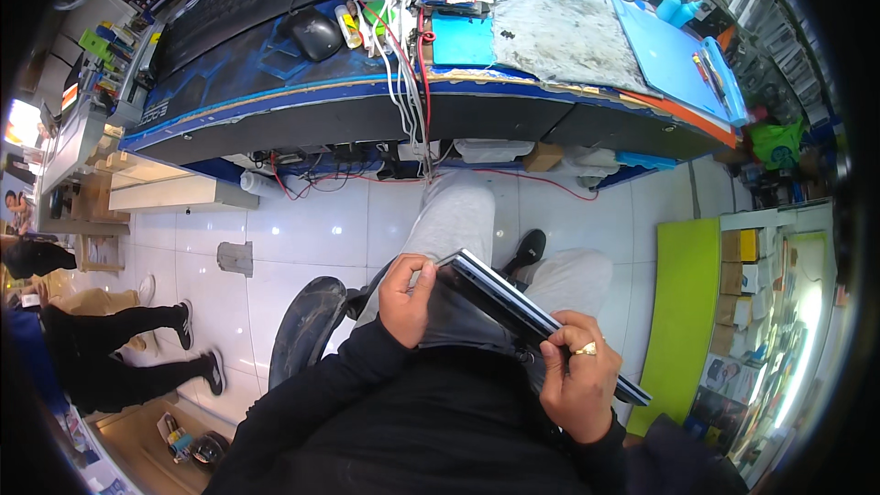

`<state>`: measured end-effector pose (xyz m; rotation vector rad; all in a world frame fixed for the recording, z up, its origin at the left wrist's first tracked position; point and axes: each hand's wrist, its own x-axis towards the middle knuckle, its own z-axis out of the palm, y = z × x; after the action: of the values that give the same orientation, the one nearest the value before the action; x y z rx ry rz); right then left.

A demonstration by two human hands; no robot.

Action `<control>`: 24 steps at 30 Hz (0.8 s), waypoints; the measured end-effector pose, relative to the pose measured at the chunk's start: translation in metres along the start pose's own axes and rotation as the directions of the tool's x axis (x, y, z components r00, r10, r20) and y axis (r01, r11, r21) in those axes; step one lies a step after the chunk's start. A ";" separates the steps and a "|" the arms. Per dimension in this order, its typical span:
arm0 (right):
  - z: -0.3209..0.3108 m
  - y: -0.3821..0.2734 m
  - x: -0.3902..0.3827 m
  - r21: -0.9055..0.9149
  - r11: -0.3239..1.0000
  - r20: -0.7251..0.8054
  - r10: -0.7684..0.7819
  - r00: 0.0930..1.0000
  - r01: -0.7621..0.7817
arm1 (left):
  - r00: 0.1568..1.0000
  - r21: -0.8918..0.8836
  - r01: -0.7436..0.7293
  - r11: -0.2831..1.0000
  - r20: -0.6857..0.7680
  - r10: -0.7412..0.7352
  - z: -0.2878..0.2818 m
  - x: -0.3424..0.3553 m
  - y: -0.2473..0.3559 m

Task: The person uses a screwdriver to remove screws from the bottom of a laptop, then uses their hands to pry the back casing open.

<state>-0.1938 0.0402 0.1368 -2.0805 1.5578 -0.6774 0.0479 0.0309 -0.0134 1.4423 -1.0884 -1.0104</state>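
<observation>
Tilted on edge above my lap is a thin flat black device with silver edges (510, 297), like a closed laptop or tablet. Its long edge slants from upper left down to lower right. My left hand (406, 301) pinches the upper left corner between thumb and fingers. Along the lower right part, my right hand (581, 371) grips the edge, thumb on the near side; a gold ring shows on one finger. The near face is dark and glossy. The far face is hidden, so I cannot make out the exact kind.
Ahead stands a workbench (357, 124) with a mouse (314, 35), a keyboard (247, 5), cables (403, 82), a worn grey mat (568, 32) and a blue board (662, 48). A black chair (307, 330) is at my left, a green-sided display case (678, 312) at my right. People (128, 348) stand at far left.
</observation>
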 end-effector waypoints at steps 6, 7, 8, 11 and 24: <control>0.002 0.000 0.001 -0.012 1.000 -0.017 -0.019 1.000 0.019 | 0.945 -0.510 0.321 0.798 0.123 -0.302 0.003 0.004 0.011; 0.002 0.000 0.002 -0.013 1.000 -0.022 -0.028 0.999 0.028 | 0.934 -0.590 0.344 0.731 0.136 -0.330 0.003 0.002 0.015; 0.002 0.001 0.002 -0.013 1.000 -0.031 -0.028 0.999 0.028 | 0.918 -0.567 0.383 0.730 0.146 -0.369 0.003 0.001 0.020; 0.003 0.002 0.002 -0.013 1.000 -0.035 -0.021 0.999 0.021 | 0.846 -0.638 0.501 0.585 0.217 -0.487 0.001 0.003 0.030; 0.003 0.000 0.001 -0.015 0.999 -0.025 -0.044 0.999 0.044 | 0.721 -0.657 0.629 0.416 0.291 -0.629 -0.005 0.009 0.012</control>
<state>-0.1915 0.0396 0.1349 -2.1301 1.5388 -0.7136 0.0533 0.0229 -0.0017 1.1430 0.0177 -1.7369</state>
